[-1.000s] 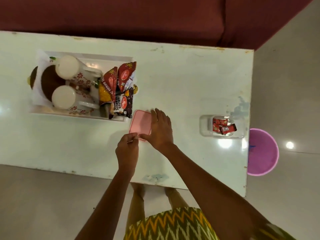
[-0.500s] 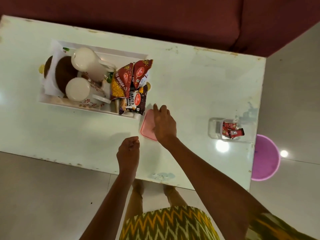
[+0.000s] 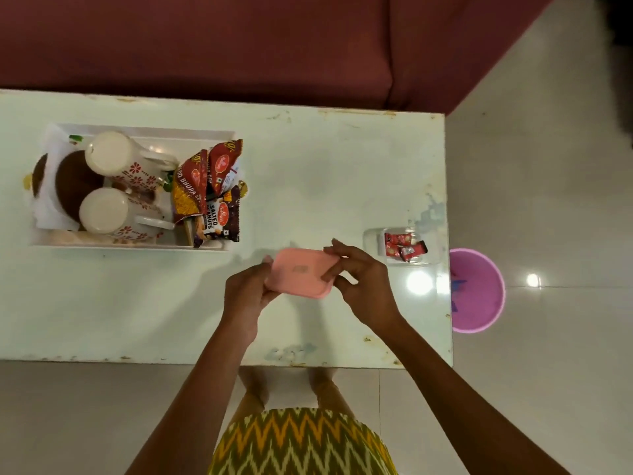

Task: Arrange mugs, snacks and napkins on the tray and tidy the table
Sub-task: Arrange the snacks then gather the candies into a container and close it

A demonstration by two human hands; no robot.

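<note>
A pink plastic lid [image 3: 299, 273] is lifted above the white table [image 3: 325, 173], held between both hands. My left hand [image 3: 245, 293] grips its left end and my right hand [image 3: 363, 282] pinches its right end. The white tray [image 3: 130, 246] at the left holds two floral mugs [image 3: 118, 162] [image 3: 113, 214], several red snack packets [image 3: 209, 190] and white napkins [image 3: 48, 186] under brown coasters. A clear open container [image 3: 371, 241] with small red sachets [image 3: 402, 246] sits near the table's right edge.
A maroon sofa [image 3: 239, 46] runs along the table's far side. A purple bin [image 3: 476, 289] stands on the floor just past the table's right edge. My feet show under the near edge.
The pink lid lay flat on the table under my right hand. Both hands now hold it, lifted and shifted right toward the clear container.
</note>
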